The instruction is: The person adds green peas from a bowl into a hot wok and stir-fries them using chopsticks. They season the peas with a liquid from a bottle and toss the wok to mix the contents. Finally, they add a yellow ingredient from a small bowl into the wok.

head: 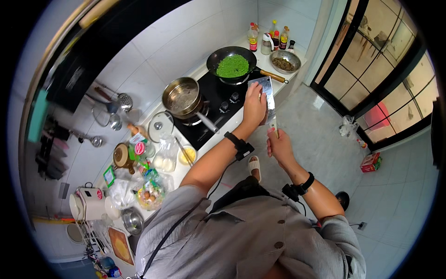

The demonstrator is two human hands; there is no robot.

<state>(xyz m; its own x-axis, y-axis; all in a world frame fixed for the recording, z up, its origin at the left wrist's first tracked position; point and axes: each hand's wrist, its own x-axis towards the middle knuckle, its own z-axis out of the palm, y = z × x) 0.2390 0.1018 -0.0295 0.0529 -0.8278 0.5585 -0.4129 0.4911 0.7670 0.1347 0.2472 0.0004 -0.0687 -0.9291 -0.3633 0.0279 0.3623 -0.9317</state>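
A cleaver with a broad metal blade is raised in front of me, beside the stove's front edge. My right hand is closed around its light-coloured handle. Against the blade's left side lies my left hand, fingers over the metal face; whether it grips the blade or only rests on it I cannot tell. Just beyond stands a black wok on the far burner, with chopped green food in it. The wok's wooden handle points out past the blade's tip.
A saucepan of clear liquid sits on the near burner of the black hob. A metal bowl of brown food and several sauce bottles stand at the far end. Leftward, the counter holds a glass lid, a yellow-filled bowl and bagged eggs.
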